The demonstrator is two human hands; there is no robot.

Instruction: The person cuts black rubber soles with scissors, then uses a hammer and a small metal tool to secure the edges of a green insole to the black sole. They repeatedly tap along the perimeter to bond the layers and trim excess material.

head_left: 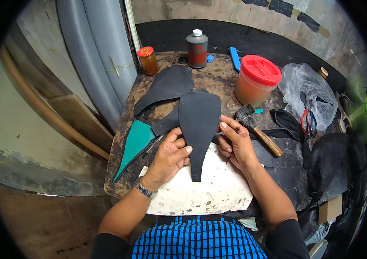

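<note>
Black paddle-shaped leather piece [199, 129], matte and smooth, lies with its long axis running away from the person: the broad rounded end points toward the far side of the bench [218, 77], the narrow tail toward the person, over a white stone slab [205, 194]. The left hand [170, 157] clamps the piece's left edge between thumb and fingers; the right hand [235, 142] pinches its right edge. Left of the piece lie a teal pointed leather cut [135, 144] and further black leather cuts [166, 86]. Right of it rests a wooden-handled hammer [257, 127], beyond that a red-lidded plastic tub [257, 80]. The bench is dark, worn and stained wood; rough plaster walls stand behind it.
</note>
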